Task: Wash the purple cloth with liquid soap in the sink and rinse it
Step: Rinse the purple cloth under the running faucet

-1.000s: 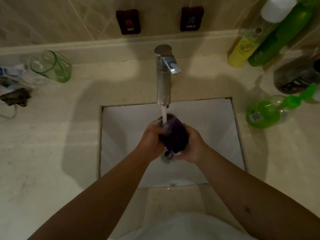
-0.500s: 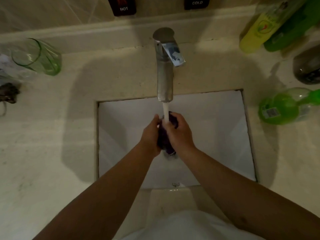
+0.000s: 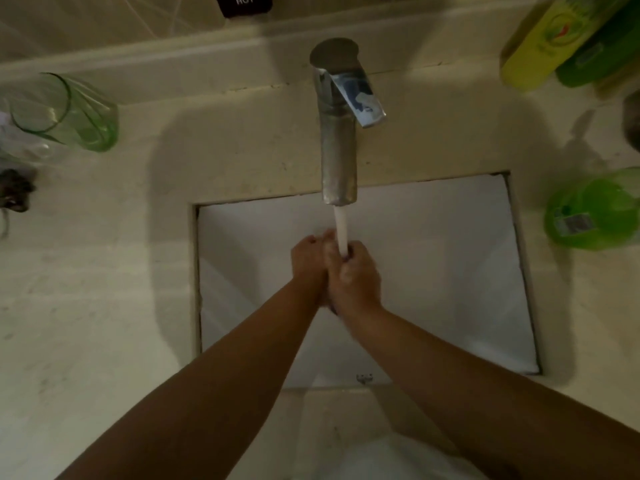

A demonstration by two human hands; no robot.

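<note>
Cloth: purple cloth [image 3: 350, 251] almost wholly hidden between the two hands; only a dark sliver shows at the top of the right fist, and perhaps another at the heel of the hands. It is over the middle of the sink, directly under the water.
Right hand: right hand [image 3: 356, 275] curled into a fist round the cloth, knuckles up, pressed against the left hand.
Left hand: left hand [image 3: 307, 261] fingers bent inward, clasped against the right hand; its grip on the cloth appears likely but is covered.
Water: white stream [image 3: 341, 232] runs from the spout and lands on the fists where the cloth shows.
Tap: metal tap [image 3: 337, 133] upright on the counter behind the basin, lever pointing right.
Sink: white rectangular sink [image 3: 450, 271] set into a beige counter [image 3: 104, 289].
Left of counter: green glass [image 3: 65, 112] near the wall.
Right of counter: green soap bottle [image 3: 595, 209] lying beside the basin; yellow bottle [image 3: 540, 46] and a green bottle [image 3: 602, 53] further back.
Wall: dark tag reading HOT [image 3: 244, 3].
</note>
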